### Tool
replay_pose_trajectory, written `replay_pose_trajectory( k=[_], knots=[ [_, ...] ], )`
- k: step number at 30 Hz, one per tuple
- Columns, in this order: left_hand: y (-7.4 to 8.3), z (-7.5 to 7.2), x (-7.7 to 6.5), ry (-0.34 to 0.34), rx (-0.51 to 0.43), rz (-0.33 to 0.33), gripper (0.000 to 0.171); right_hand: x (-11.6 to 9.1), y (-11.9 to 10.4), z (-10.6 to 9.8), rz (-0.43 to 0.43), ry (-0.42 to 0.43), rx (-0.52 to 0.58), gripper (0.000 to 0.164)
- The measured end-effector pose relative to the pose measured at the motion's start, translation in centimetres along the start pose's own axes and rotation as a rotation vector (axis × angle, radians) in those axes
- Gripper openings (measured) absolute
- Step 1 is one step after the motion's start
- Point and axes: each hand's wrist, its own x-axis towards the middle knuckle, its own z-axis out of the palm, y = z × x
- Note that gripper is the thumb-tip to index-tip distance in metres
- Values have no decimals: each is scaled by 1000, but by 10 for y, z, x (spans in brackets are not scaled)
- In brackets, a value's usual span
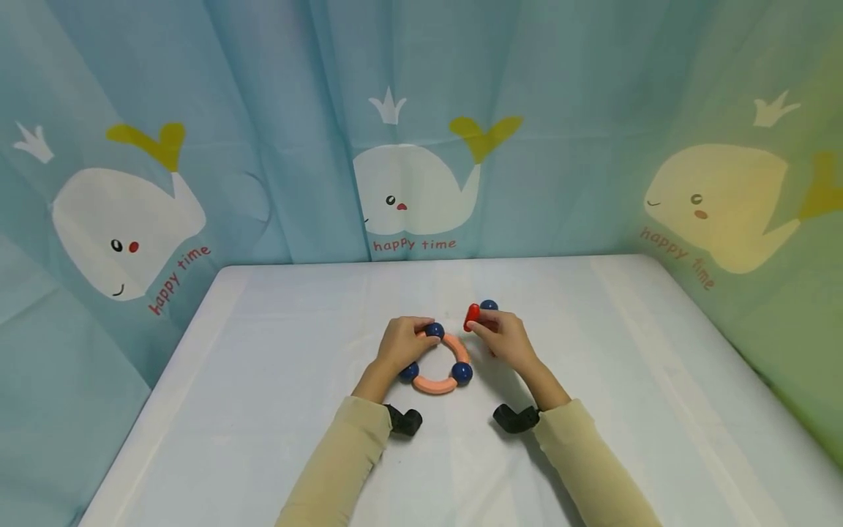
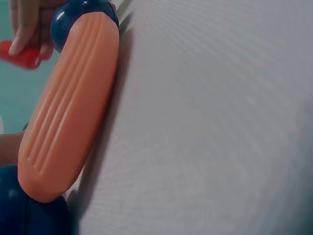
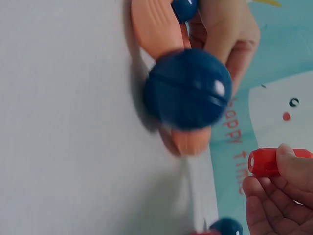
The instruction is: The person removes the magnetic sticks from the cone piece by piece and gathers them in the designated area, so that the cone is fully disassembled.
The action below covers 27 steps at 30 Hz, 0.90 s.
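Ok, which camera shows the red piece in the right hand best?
The right wrist view: the red piece looks largest, its pale end visible, though the thumb covers part. The head view shows it small; the left wrist view, cut off at the edge.

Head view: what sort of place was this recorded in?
Probably a small curtained-off play or filming corner: pale blue curtains with cartoon whales surround a white table, where a toy-like ring of orange and blue pieces lies.
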Motion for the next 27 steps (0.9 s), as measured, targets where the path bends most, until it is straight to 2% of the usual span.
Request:
replay_pose_trajectory(
  k=[9,20,27],
  knots=[
    [-2,1,0,7,1,15,37,-14,14,-26,75,20,4,34],
    [-3,2,-1,10,-17,-8,37,-19,26,-47,233,1,-19,44],
    [-4,3,-1,15,-16,1,37,-22,30,-57,256,-26,-30,45]
  ],
)
